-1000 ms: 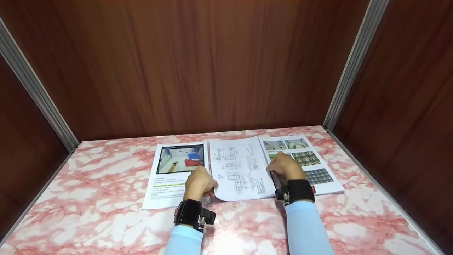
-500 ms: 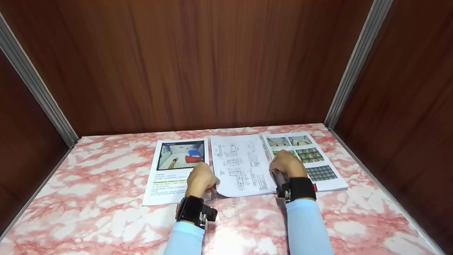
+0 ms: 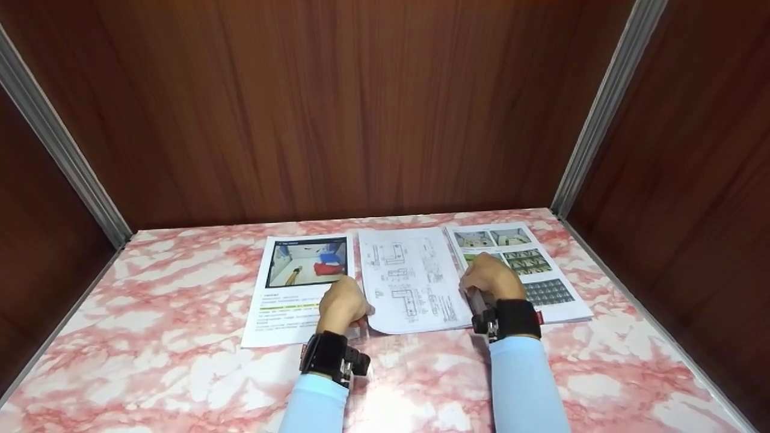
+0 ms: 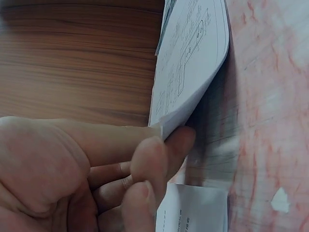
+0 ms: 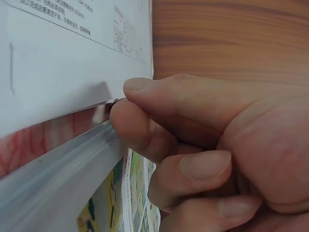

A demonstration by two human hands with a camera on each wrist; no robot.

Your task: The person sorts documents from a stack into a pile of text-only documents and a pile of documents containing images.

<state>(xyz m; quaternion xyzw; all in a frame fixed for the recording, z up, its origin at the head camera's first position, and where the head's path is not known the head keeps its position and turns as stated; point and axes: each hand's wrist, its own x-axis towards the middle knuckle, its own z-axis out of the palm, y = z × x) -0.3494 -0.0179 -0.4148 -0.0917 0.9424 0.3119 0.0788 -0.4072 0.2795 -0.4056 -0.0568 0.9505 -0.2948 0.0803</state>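
Head view, small shift: my left hand [image 3: 346, 305] and right hand [image 3: 493, 278] are sitting a shade further right than half a second ago, though the camera may be causing that; the drawing paper [image 3: 415, 279] is barely moving.
Head view, drawing paper: it is lying on the table [image 3: 150, 361] between the photo page [image 3: 283, 322] and the picture stack [image 3: 544, 290].
Head view, knuckle risk: my right hand is overlapping the picture stack, so a sideways sweep could push that out of line.
Head view, hidden: my hands are covering parts of both neighbours.
Left wrist view, pinch: my thumb and forefinger are closing on the near left corner, which is lifting and casting shadow.
Left wrist view, crease risk: the paper is bending at my grip, so uneven pulling could fold it.
Left wrist view, unclear: I am not making out whether one sheet or several are being held.
Right wrist view, pinch: my thumb and forefinger are nipping only the right margin, the gap between them nearly gone.
Right wrist view, slip risk: such a shallow hold could lose the edge.
Right wrist view, unclear: my fingertips are hiding the contact; the picture stack is running out of view.
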